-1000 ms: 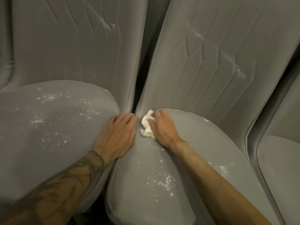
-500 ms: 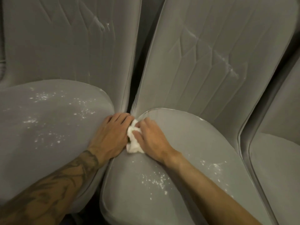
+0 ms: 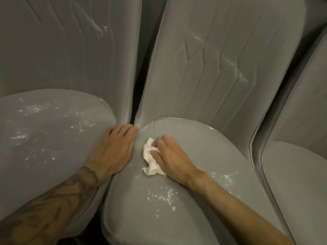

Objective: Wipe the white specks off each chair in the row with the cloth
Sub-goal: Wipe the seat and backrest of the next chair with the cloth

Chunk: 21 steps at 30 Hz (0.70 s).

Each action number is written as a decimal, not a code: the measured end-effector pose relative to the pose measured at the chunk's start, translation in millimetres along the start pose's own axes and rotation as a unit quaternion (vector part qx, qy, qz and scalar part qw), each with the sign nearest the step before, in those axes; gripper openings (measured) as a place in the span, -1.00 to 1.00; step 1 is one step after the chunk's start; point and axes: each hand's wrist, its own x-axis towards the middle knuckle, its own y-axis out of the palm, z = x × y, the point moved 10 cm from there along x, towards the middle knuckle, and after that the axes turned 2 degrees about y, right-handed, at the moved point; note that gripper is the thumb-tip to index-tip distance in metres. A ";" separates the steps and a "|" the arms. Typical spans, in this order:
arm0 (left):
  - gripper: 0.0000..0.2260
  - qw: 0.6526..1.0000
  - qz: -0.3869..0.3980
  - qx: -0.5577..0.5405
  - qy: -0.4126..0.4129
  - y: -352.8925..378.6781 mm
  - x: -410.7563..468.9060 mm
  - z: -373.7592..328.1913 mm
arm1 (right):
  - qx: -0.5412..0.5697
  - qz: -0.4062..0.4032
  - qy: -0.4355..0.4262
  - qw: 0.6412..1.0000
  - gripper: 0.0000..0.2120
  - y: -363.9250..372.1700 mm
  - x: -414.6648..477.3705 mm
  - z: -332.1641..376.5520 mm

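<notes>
Middle seat [image 3: 221,156]: specks [image 3: 165,194] lying beside the right hand [image 3: 170,159], which is gripping the cloth [image 3: 149,157].
Left seat [image 3: 62,135]: left hand [image 3: 113,149] pressing flat, fingers straight.

Contact: right hand [image 3: 169,156] holds crumpled cloth [image 3: 150,158] against middle chair seat [image 3: 221,151] | Support: left hand [image 3: 113,149] flat on left chair seat [image 3: 53,138] edge | Residue: white specks [image 3: 164,193] on both seats.

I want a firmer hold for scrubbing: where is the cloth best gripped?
Pinch the cloth at its bunched middle folds, coming from above on its right side; the thin loose corner near the specks would likely slip free.
</notes>
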 end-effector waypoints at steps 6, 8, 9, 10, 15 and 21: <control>-0.63 1.000 -0.009 0.013 0.005 -2.5 1.7 -2.1 | -0.088 -0.055 0.199 0.975 -0.75 -26.5 -0.1 -103.0; -0.63 1.000 -0.009 0.011 0.004 -2.6 1.5 -1.1 | -0.098 -0.065 0.207 0.971 -0.77 -19.5 1.1 -84.5; -0.63 1.000 -0.007 0.008 0.003 -2.8 1.4 -1.0 | -0.081 -0.067 0.185 0.977 -0.77 -15.1 -0.3 -66.3; -0.63 1.000 -0.004 0.005 0.001 -2.3 1.1 -0.7 | -0.057 -0.059 0.149 0.985 -0.75 -10.5 -3.5 -47.6; -0.63 1.000 -0.001 -0.003 -0.002 -0.6 -0.1 -0.2 | -0.018 0.001 0.048 0.999 -0.63 -20.0 -20.1 -53.0; -0.65 1.000 -0.009 -0.008 0.000 0.8 1.6 0.7 | -0.161 -0.077 0.297 0.938 -0.62 -40.6 -25.9 -156.1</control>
